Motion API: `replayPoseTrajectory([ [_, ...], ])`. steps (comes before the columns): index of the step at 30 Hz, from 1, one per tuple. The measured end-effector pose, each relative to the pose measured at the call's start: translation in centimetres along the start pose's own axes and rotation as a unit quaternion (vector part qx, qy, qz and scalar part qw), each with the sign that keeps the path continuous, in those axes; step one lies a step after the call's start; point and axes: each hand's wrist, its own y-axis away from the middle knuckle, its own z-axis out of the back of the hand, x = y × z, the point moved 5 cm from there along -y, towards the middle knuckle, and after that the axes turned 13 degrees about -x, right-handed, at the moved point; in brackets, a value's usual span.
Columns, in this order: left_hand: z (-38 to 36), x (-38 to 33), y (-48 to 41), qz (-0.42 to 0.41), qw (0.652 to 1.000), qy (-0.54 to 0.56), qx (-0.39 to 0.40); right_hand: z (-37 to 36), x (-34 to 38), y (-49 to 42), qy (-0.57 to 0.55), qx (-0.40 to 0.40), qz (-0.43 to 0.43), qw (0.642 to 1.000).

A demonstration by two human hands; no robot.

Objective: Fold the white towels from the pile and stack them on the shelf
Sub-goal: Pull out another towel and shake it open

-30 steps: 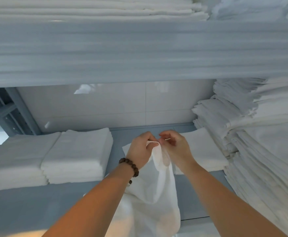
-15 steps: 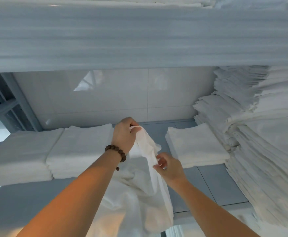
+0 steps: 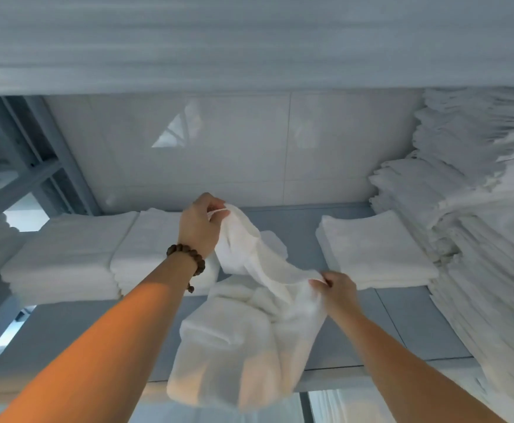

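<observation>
A loose white towel (image 3: 243, 328) hangs crumpled over the front of the grey shelf (image 3: 408, 325). My left hand (image 3: 202, 227), with a bead bracelet at the wrist, pinches one corner of it high up near the back of the shelf. My right hand (image 3: 336, 290) grips the towel's edge lower and to the right. Folded white towels sit on the shelf: two stacks at the left (image 3: 75, 254) and a smaller stack at the right (image 3: 374, 248).
A tall, untidy pile of white linen (image 3: 478, 233) fills the right side of the shelf. Another shelf board (image 3: 249, 44) runs overhead. A grey metal upright frame (image 3: 36, 166) stands at the left, with a tiled wall (image 3: 225, 154) behind.
My hands, first together at one corner, have drawn apart: the left stayed high with the corner, the right slid down and right along the edge. The towel spreads out between them.
</observation>
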Motion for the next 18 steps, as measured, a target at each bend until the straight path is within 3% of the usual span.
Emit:
replayPoseTrajectory([
  [4, -1.0, 0.6, 2.1, 0.004, 0.998, 0.026, 0.060, 0.9, 4.9, -2.9, -0.093, -0.053, 0.005, 0.994],
  [10, -3.1, -2.9, 3.8, -0.070, 0.984, 0.072, 0.147, 2.1, 14.6, -5.8, -0.173, 0.000, 0.109, 0.979],
  [14, -3.7, -5.9, 2.3, -0.094, 0.986, 0.099, 0.100, 2.9, 19.5, -5.5, -0.187, 0.054, 0.173, 0.965],
  [18, -3.9, -5.7, 0.5, -0.076, 0.993, 0.074, 0.056, 3.9, 18.9, -5.1, -0.232, 0.045, 0.142, 0.961],
])
